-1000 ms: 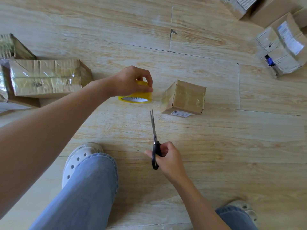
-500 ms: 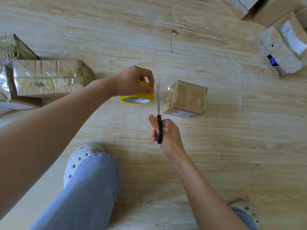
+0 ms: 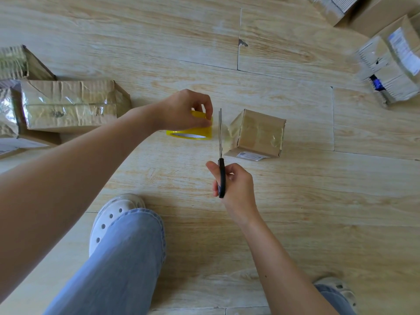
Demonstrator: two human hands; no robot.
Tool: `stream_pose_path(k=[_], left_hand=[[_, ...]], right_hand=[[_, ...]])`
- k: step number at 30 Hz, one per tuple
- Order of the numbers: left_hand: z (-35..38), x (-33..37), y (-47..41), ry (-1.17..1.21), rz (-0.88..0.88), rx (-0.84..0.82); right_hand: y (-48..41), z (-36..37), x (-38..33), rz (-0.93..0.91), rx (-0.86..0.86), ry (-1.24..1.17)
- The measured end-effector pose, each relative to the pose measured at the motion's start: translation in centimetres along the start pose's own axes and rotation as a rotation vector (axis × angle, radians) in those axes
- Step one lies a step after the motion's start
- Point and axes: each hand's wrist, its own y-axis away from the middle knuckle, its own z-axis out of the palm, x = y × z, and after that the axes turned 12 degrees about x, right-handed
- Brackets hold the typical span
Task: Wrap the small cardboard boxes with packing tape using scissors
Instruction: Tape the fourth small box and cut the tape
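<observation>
Slack is the main risk: the clear tape strip (image 3: pixel 224 133) running from the yellow tape roll (image 3: pixel 191 132) to the small cardboard box (image 3: pixel 259 133) looks thin, and if the roll drifts toward the box the film may fold on itself rather than cut. A pull the other way could drag the light box across the floor (image 3: pixel 295 201). The left hand (image 3: pixel 181 110) curls over the roll, gripping its rim. The right hand (image 3: pixel 235 185) clasps the scissors (image 3: pixel 220 142) by their black handles, blades nearly together between roll and box.
</observation>
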Motion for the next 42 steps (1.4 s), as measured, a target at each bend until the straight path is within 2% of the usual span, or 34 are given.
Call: stream_pose_path(k=[8, 13, 21, 26, 31, 38, 42], left_hand=[[0.3, 0.0, 0.0, -0.021, -0.001, -0.037], [0.5, 0.0, 0.0, -0.036, 0.006, -0.028], [0.8, 0.0, -0.2, -0.029, 0.021, 0.032], [0.8, 0.4, -0.2, -0.011, 0.037, 0.060], [0.8, 0.7, -0.1, -0.009, 0.039, 0.063], [0.5, 0.7, -0.1, -0.007, -0.001, 0.072], [0.1, 0.9, 0.1, 0.000, 0.025, 0.048]], right_hand=[[0.3, 0.1, 0.2, -0.046, -0.008, 0.026], [0.5, 0.2, -0.3, 0.048, -0.063, 0.051], [0.8, 0.5, -0.6, 0.031, -0.037, -0.111], [0.9, 0.4, -0.4, 0.026, -0.019, -0.075], [0.7, 0.4, -1.1, 0.053, -0.103, 0.004], [0.3, 0.7, -0.8, 0.027, -0.042, -0.043], [-0.2, -0.1, -0.6, 0.076, 0.026, -0.110]])
